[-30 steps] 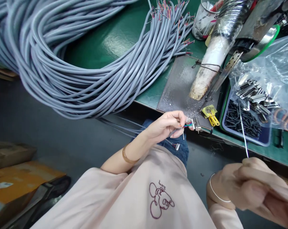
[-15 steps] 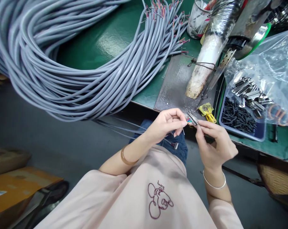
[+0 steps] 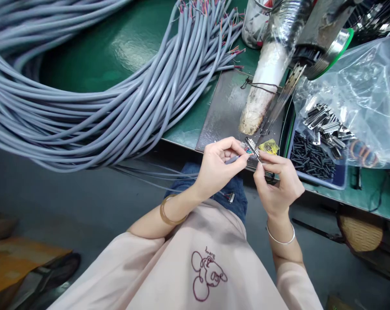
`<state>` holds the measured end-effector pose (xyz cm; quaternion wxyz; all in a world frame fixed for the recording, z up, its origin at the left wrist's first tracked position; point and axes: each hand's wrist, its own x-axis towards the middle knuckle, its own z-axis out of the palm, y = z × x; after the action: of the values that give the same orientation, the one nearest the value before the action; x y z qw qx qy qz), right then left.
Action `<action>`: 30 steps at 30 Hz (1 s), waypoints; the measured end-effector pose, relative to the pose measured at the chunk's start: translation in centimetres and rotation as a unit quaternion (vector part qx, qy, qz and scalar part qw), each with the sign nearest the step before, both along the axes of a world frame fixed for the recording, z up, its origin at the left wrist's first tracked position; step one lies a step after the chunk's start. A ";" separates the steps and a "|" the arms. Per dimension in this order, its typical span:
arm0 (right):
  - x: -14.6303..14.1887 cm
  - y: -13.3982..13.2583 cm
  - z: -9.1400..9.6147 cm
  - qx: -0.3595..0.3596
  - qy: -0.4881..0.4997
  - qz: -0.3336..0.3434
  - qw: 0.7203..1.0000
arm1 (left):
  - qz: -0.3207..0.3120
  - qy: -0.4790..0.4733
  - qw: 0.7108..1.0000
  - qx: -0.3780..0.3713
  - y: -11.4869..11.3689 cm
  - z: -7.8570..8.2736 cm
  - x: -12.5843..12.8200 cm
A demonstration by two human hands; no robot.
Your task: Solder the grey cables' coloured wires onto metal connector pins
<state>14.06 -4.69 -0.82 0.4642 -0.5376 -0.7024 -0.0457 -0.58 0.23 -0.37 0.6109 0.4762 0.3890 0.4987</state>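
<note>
Connector, a slim one with a row of pins, sits between the two hands, above the near edge of the dark plate. The left hand pinches the grey cable beside its coloured wires — the right hand has thumb and fingers closed on the connector's near end. Just beyond the right fingertips lies a yellow piece; farther right, a blue tray holds small black pieces.

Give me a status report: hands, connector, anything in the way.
Left hand holding grey cable beside connector. Right hand at connector's near end, grip unclear. Coloured wires at connector. White-wrapped tube just beyond; no obstruction visible.
</note>
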 end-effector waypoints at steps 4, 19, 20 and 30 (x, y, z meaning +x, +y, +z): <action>0.0 0.4 0.3 0.009 0.003 -0.002 1.000 | 0.015 0.020 1.000 0.016 0.3 0.4 0.2; -0.2 0.6 1.4 -0.005 0.003 -0.014 1.000 | 0.010 0.051 0.998 0.025 0.6 1.3 0.0; -0.2 0.5 1.4 -0.006 0.001 -0.013 1.000 | 0.006 0.052 0.998 0.020 0.7 1.2 -0.1; 0.1 0.0 0.7 -0.010 -0.023 -0.002 1.000 | -0.030 0.042 0.999 -0.011 0.5 0.6 -0.4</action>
<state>14.12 -4.68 -0.11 0.4423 -0.5428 -0.7120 -0.0521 -0.96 0.74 0.26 0.6138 0.5017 0.4053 0.4553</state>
